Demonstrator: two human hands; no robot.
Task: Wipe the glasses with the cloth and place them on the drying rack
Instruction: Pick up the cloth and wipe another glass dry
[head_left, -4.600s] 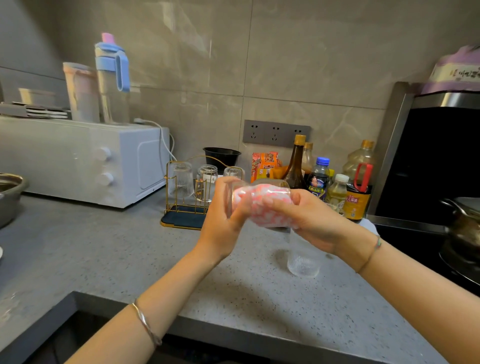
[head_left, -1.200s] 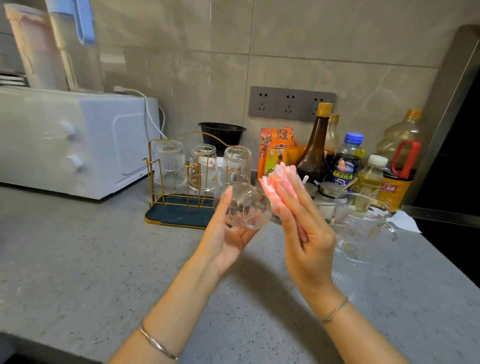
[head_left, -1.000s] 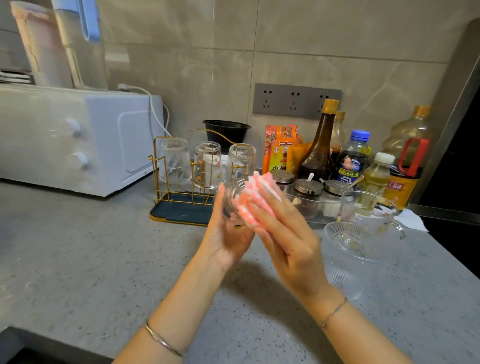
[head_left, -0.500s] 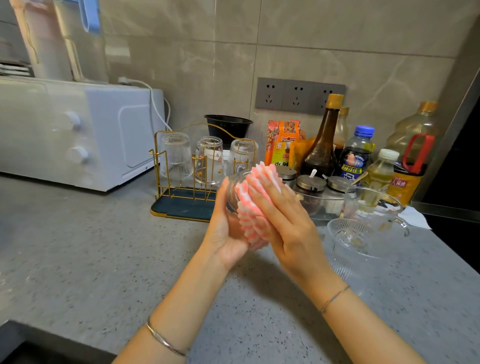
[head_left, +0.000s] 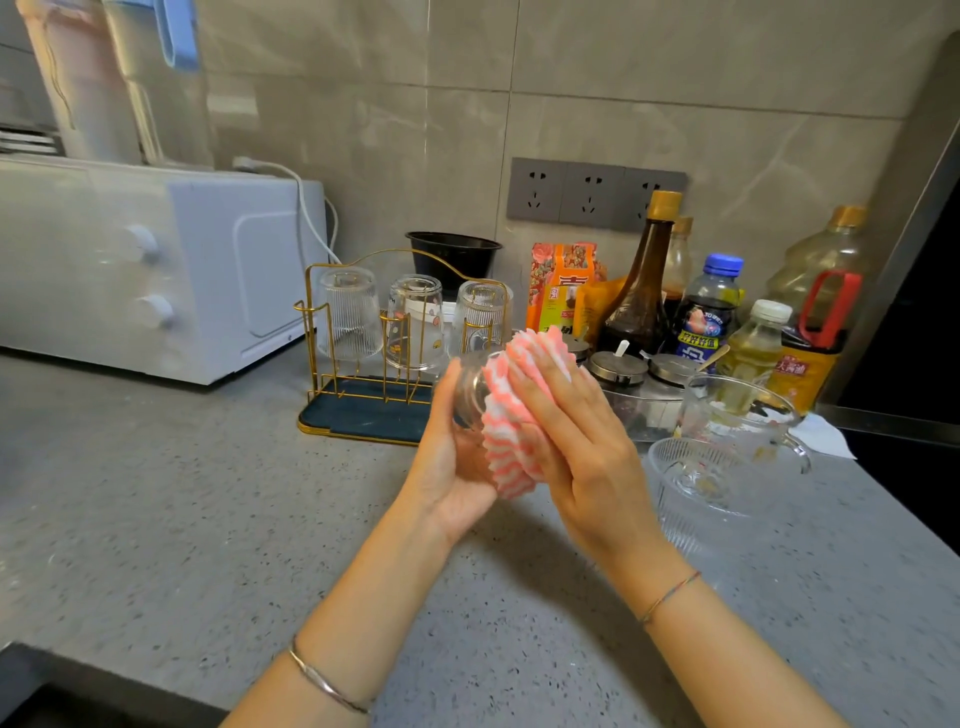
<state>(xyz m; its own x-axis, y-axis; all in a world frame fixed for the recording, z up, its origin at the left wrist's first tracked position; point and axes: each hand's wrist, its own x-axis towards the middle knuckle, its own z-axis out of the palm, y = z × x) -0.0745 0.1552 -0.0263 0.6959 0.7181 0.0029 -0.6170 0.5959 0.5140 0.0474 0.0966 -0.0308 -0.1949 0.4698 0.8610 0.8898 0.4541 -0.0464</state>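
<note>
My left hand (head_left: 447, 457) grips a clear glass (head_left: 470, 395) lying on its side above the grey counter. My right hand (head_left: 582, 447) presses a pink-and-white cloth (head_left: 511, 415) flat against the glass's end, fingers nearly straight over the cloth. Most of the glass is hidden by the cloth and my palms. Behind my hands stands the gold wire drying rack (head_left: 363, 410) with a dark blue base. It carries three upturned clear glasses (head_left: 350, 312).
A white oven (head_left: 156, 270) sits at the left. Bottles and jars (head_left: 691, 317) crowd the back right. A glass jug (head_left: 737, 415) and a ribbed glass bowl (head_left: 696, 478) stand right of my hands. A black bowl (head_left: 452, 254) is behind the rack.
The cloth has slid over the end of the glass, from beside it to pressed flat on it. Both hands stayed in front of the rack; the view shifted slightly.
</note>
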